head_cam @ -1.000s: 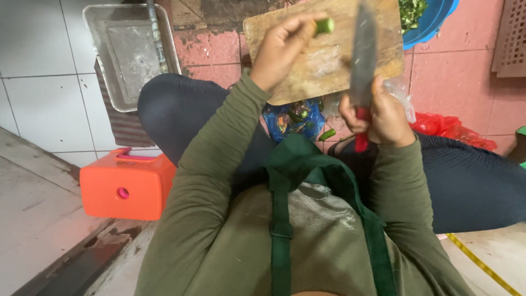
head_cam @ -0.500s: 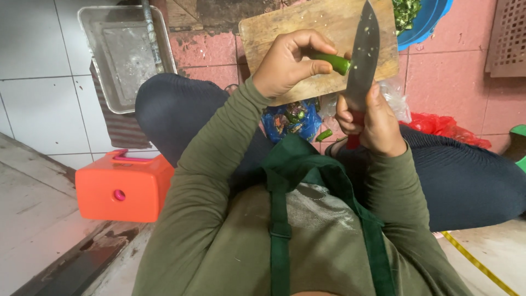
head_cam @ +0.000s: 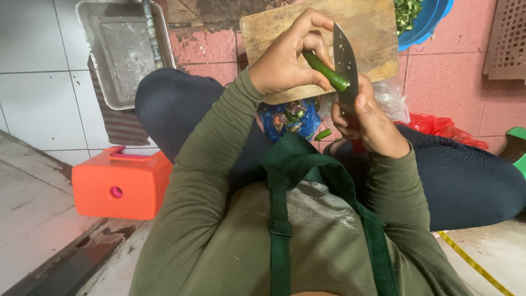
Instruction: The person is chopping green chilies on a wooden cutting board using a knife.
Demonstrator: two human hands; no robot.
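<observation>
Above my lap, at about twelve o'clock from my chest, my left hand [head_cam: 287, 63] is curled shut around a long green chili [head_cam: 326, 71], thumb and fingers pinching it so it slants from upper left to lower right. Its lower tip touches the blade of the knife [head_cam: 345, 63], which stands nearly upright with its point toward twelve o'clock. My right hand [head_cam: 370, 123] is wrapped closed around the knife's handle, at about one o'clock from my chest, thumb lying up against the base of the blade; only a sliver of red handle shows beneath my fingers.

Behind both hands lies a wooden cutting board [head_cam: 372, 33] on the pink tiled floor [head_cam: 455, 82]. At two o'clock, a blue bowl [head_cam: 430, 22] holds chopped greens, partly cut off by the edge of view. Just below my left hand, between my knees, a blue plastic bag [head_cam: 287, 118] holds green scraps, and one small chili piece [head_cam: 323, 134] lies beside it. A clear plastic bag [head_cam: 392, 98] and a red plastic bag [head_cam: 446, 129] sit at about three o'clock of my right hand.

At ten o'clock a metal tray [head_cam: 123, 52] rests on the floor, well apart from my hands. An orange plastic box [head_cam: 120, 183] sits at nine o'clock, beside my left elbow. I wear a green apron [head_cam: 279, 219] over an olive long-sleeved top.
</observation>
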